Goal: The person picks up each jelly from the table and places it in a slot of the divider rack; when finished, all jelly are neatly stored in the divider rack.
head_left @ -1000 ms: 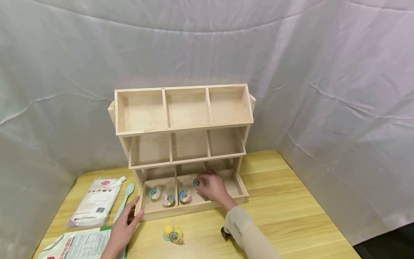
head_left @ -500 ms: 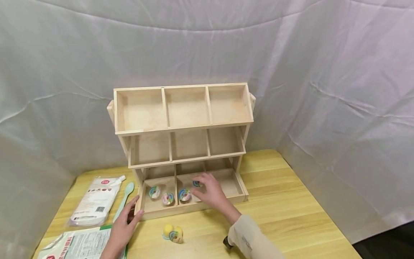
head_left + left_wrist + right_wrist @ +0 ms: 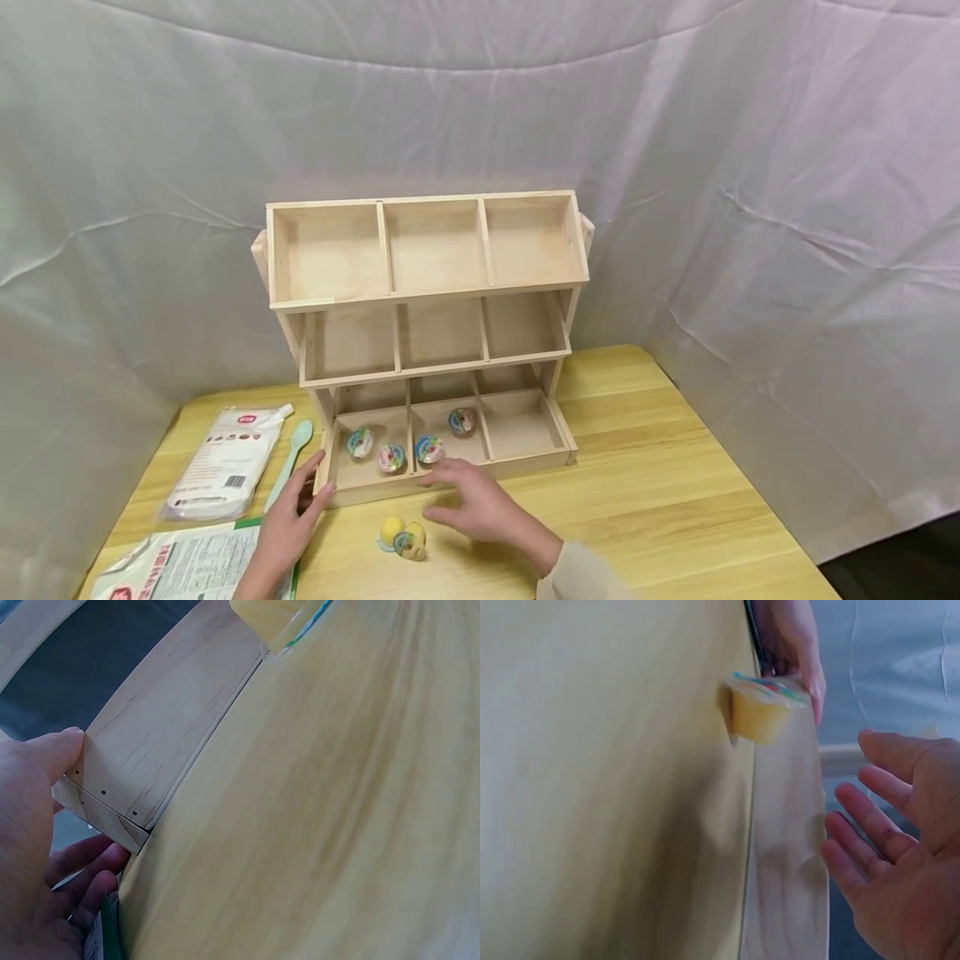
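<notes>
A three-tier wooden display rack [image 3: 431, 292] stands on the table. Its lower left corner is held by my left hand [image 3: 288, 517], the thumb on the front board and fingers around the side. My right hand [image 3: 483, 508], fingers extended and holding nothing, hovers before the bottom tier. Right of its tips in the head view nothing is gripped; to its left, yellow jelly cups [image 3: 405, 537] lie on the table. In the bottom tier, two jelly cups [image 3: 391, 458] sit in the left compartment and two more [image 3: 461, 421] in the middle one.
To the rack's left are a white spouted pouch [image 3: 228, 462], a pale green spoon [image 3: 291, 462] and a green-and-white packet [image 3: 180, 567], partly behind the left forearm. Grey fabric [image 3: 450, 100] hangs around the table [image 3: 660, 467].
My right hand has let go of a jelly cup in the middle bottom compartment and come back toward the table's front, near the loose cups. The left hand stays on the rack's corner.
</notes>
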`<state>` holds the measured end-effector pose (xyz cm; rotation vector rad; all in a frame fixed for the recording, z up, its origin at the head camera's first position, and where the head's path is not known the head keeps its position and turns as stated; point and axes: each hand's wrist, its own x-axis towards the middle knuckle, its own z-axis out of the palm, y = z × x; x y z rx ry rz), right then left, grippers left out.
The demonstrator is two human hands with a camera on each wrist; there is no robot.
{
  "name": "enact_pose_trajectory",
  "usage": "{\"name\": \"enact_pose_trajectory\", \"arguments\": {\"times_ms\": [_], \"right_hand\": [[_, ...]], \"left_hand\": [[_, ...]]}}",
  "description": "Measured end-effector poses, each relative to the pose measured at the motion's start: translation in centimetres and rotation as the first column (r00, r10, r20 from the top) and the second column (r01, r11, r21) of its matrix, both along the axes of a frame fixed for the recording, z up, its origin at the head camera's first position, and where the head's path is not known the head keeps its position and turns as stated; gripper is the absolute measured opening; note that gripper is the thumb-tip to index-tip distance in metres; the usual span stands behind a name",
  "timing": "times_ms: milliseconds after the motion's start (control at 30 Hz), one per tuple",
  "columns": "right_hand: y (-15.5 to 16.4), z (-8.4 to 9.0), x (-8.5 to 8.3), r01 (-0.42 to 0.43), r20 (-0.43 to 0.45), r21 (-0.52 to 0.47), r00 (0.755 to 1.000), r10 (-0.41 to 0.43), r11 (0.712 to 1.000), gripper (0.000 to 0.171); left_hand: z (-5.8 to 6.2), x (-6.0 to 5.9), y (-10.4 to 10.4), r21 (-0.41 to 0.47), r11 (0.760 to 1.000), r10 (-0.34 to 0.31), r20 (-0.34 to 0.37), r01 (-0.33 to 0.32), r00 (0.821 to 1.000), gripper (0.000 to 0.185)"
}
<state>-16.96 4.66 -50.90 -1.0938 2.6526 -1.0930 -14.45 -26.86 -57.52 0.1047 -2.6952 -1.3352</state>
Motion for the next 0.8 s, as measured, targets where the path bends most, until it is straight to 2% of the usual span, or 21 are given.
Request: {"name": "enact_pose_trajectory", "arguments": {"times_ms": [133, 267, 467, 800], "right_hand": [[-0.4, -0.6, 0.7, -0.086, 0.050, -0.013, 0.995, 0.086, 0.996, 0.037], [-0.9, -1.1, 1.2, -0.132, 0.073, 0.007, 0.989, 0.131, 0.991, 0.041], [-1.9, -1.7, 1.5, -0.140, 0.071, 0.075, 0.988, 0.135, 0.987, 0.043], [-2.8, -2.0, 1.3, -0.154, 0.076, 0.121, 0.986, 0.145, 0.981, 0.041]], "left_hand": [[0.1, -0.2, 0.0, 0.007, 1.000, 0.000, 0.026, 0.000, 1.000, 0.058], [0.1, -0.2, 0.0, 0.012, 1.000, 0.001, 0.041, -0.001, 0.999, 0.058], [0.1, -0.1, 0.0, 0.003, 1.000, -0.002, 0.031, 0.002, 1.000, 0.059], [0.3, -0.1, 0.1, 0.010, 1.000, 0.007, 0.053, -0.008, 0.999, 0.057]]}}
